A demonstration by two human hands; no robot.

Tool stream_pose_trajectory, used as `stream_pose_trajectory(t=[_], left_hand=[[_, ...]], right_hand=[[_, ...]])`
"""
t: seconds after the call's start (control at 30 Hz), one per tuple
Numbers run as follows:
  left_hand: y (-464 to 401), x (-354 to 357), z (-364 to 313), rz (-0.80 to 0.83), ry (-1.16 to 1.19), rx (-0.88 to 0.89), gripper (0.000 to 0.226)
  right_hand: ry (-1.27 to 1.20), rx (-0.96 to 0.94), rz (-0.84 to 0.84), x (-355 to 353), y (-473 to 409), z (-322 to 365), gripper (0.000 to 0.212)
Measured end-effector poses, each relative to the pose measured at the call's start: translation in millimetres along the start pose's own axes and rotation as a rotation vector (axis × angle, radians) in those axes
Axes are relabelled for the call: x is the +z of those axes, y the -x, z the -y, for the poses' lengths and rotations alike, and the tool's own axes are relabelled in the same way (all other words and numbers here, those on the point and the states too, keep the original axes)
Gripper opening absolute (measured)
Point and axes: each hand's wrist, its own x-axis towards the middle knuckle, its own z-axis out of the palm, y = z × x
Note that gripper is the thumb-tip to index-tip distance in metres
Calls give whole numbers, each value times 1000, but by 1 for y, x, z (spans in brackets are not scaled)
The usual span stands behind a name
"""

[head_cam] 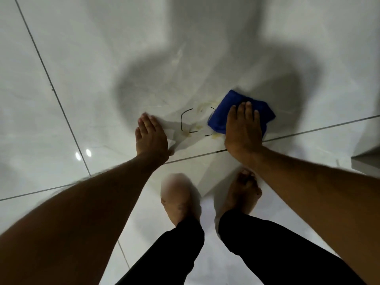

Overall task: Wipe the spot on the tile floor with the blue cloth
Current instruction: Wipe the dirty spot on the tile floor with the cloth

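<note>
My right hand presses flat on the soft, folded cloth beside the spot; my left hand lies flat, fingers together, on the floor.

Far floor: bare white tile floor, open on all sides.
Left flank: left hand lies flat beside the spot.
Right flank: right hand and blue cloth cover its edge.
Near side: two bare feet close the approach.
</note>
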Motion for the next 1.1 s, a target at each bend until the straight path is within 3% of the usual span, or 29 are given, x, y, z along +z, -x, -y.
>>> stream_pose_trajectory(t=[0.13, 0.27, 0.33, 0.4, 0.53, 0.7, 0.8, 0.93, 1.03, 1.1], left_hand=[[-3, 2, -2, 5, -3, 0, 131], [-6, 8, 7, -14, -27, 64, 134], [-11, 5, 14, -19, -58, 102, 141], [-14, 3, 19, -26, -59, 124, 147], [-13, 3, 18, -35, -35, 154, 147], [-15, 4, 20, -52, -19, 170, 149], [-15, 6, 31, -74, -32, 204, 148], [-13, 1, 40, -68, -92, 257, 146], [-13, 2, 39, -79, -96, 265, 147], [-14, 3, 40, -85, -87, 274, 147]], right_hand=[[7, 0, -75, -10, -27, -19, 62], [-128, 111, -21, 3, -19, 3, 95], [-155, 22, -12, 26, 4, 28, 105], [-106, -185, 64, 50, 37, 35, 108], [1, -273, 231, 55, 59, -15, 100], [-59, -150, 19, 25, -16, 19, 89], [-63, -377, -32, 44, -1, 63, 88], [-28, -410, 28, 83, 69, 20, 87], [44, -343, -25, 66, 36, -8, 80], [15, -304, -65, 39, -8, 11, 77]])
